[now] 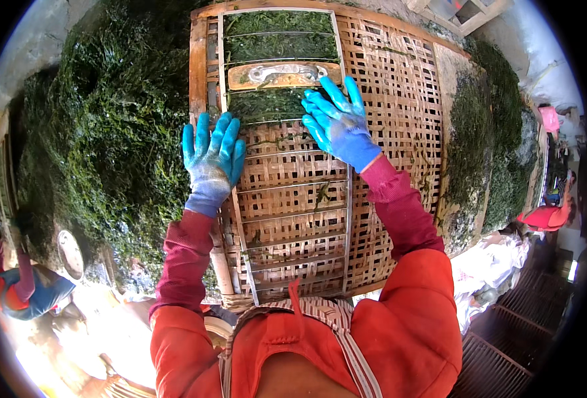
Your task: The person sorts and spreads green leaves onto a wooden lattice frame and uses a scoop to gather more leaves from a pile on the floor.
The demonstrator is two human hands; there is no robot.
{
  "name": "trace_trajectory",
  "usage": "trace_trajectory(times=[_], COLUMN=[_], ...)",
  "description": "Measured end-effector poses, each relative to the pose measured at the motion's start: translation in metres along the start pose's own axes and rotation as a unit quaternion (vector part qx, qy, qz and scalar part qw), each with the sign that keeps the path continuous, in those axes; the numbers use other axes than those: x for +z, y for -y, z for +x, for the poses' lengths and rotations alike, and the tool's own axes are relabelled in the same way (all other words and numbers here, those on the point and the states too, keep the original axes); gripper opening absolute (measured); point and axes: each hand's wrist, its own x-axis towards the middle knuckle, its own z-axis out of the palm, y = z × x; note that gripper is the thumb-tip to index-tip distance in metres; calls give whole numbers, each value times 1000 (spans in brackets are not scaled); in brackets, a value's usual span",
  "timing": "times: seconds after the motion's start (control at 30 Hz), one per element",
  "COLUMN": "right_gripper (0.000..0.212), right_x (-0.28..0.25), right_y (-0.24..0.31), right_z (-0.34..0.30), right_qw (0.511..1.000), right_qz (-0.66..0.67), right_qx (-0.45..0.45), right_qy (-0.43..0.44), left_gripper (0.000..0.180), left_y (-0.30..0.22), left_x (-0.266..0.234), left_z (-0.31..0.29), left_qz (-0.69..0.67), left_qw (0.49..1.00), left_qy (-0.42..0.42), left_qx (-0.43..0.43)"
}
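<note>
A ladder-like metal frame (pixel 349 219) with several narrow compartments lies on a woven bamboo rack (pixel 393 99). Dark green seaweed-like strands (pixel 265 105) fill its far compartments, while the nearer ones show mostly bare weave with a few scraps. Across the filled part rests a wooden block with a metal handle (pixel 285 75). My left hand (pixel 212 159), in a blue-coated glove, is open at the frame's left edge, fingers stretched forward. My right hand (pixel 342 126), gloved alike, lies open with fingers spread over the frame's right edge, its fingertips beside the green strands and just nearer than the block.
A large heap of wet green strands (pixel 117 126) borders the rack on the left. More green material (pixel 469 132) lies to the right. Another person (pixel 28 285) is at the far left, and someone in red (pixel 551 211) is at the right. Slatted dark racks (pixel 499 358) stand lower right.
</note>
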Motion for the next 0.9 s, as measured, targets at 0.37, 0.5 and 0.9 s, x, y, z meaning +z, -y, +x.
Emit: trace_trajectory(times=[0.37,0.5,0.9], right_gripper=[83,96,38], right_x=[-11,20,-23], right_y=[40,58,-18], right_z=[45,84,-18], right_qw=[996,992,999], right_qz=[77,109,-32], right_qx=[-52,-60,38], right_qy=[-16,-10,8], left_gripper=[33,45,41], left_y=[29,22,8], left_x=[-11,-16,2], left_z=[35,32,23], left_qz=[-481,-505,7], left_qw=[846,789,998], left_qy=[13,-222,20], left_qx=[-228,-269,61])
